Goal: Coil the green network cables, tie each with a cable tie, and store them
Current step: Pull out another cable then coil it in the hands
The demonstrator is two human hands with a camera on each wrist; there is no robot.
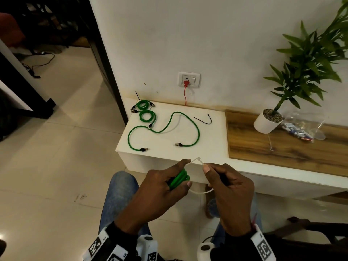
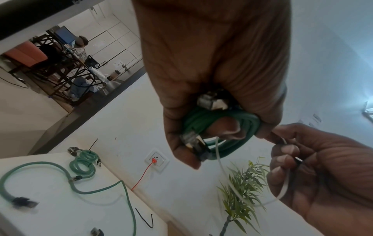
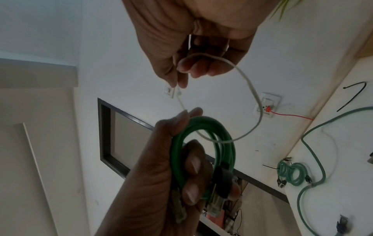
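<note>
I have the coil point(image 1: 179, 178) clamped in my left hand point(image 1: 162, 194), held in the air in front of the white shelf point(image 1: 207, 153); fingers wrap the bundled turns near both plugs, index tip steadying the tie's end. My right hand point(image 1: 229, 193) pinches the white tie point(image 3: 250, 89) just below its head, other fingers curled over the strap. The coil is light and springy, so I judge it wants to unwind unless I grip across all turns at once, right where the plugs meet. The tie is thin, stiff-ish and slick; best pinched close to the head. The coil stands roughly edge-on to me, its plane near vertical, plugs pointing down towards my palm. The tie runs as a wide loop through the coil's opening, head up between my fingertips; whether the tail has entered the head I can't quite tell. A loose cable point(image 1: 163, 129) and two tied coils point(image 1: 146, 111) lie on the shelf, well apart from my hands
</note>
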